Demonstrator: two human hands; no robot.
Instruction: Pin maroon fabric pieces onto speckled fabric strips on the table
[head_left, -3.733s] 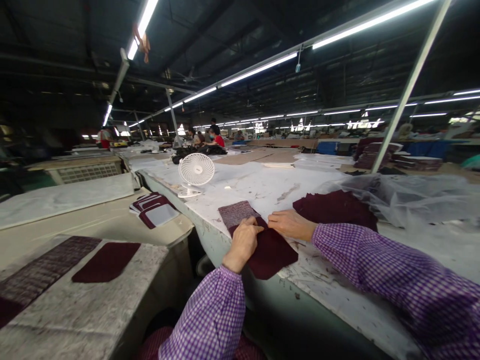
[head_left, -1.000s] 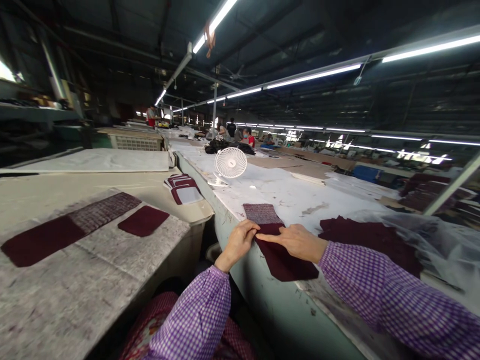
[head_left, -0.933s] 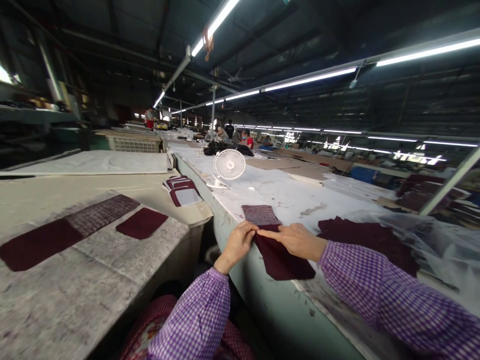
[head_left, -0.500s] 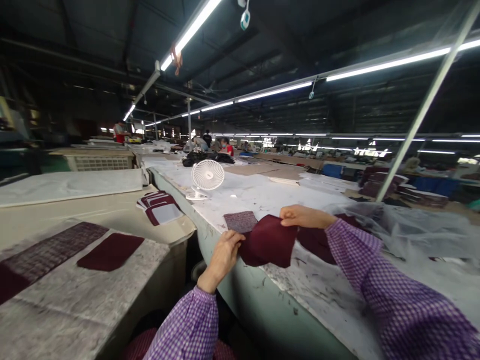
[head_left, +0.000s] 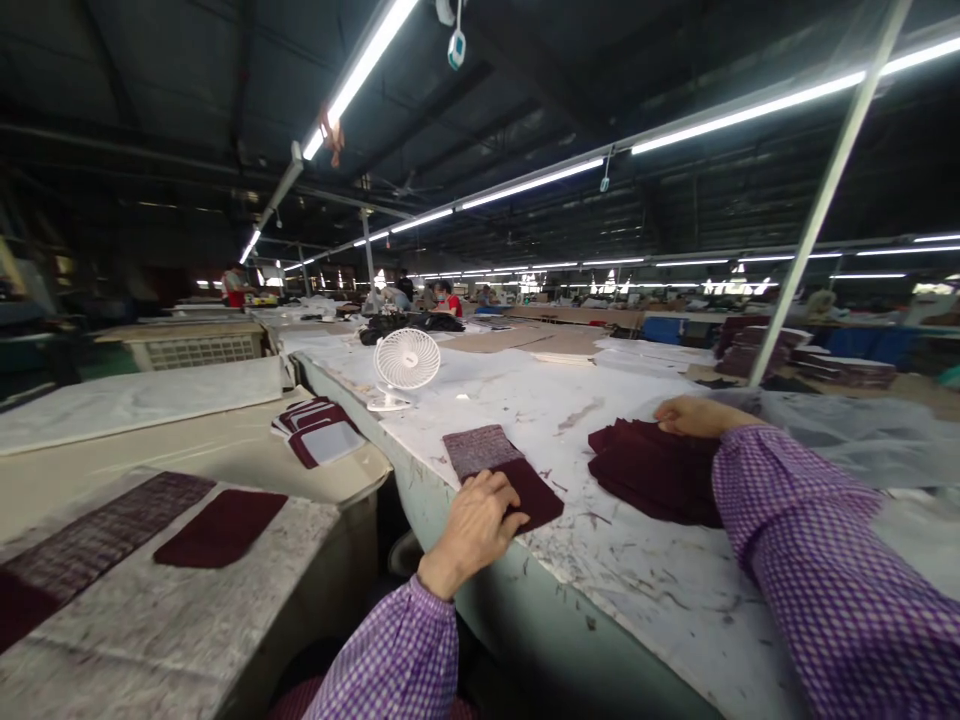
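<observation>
Across the tabletop (head_left: 517, 385) a fabric strip (head_left: 536, 498) slants lengthwise, mottled end (head_left: 474, 448) far left.

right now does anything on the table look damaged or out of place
The white tabletop looks worn: a grey-brown patch lies left of the maroon pile, and dark marks show toward the near edge; stain or tear, I can't tell. The pile itself, at the right hand, has uneven, jagged edges.

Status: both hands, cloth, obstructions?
Left hand on the two-tone cloth piece. Right hand at far edge of the maroon stack, grip unclear. White fan stands apart from both hands.
</observation>
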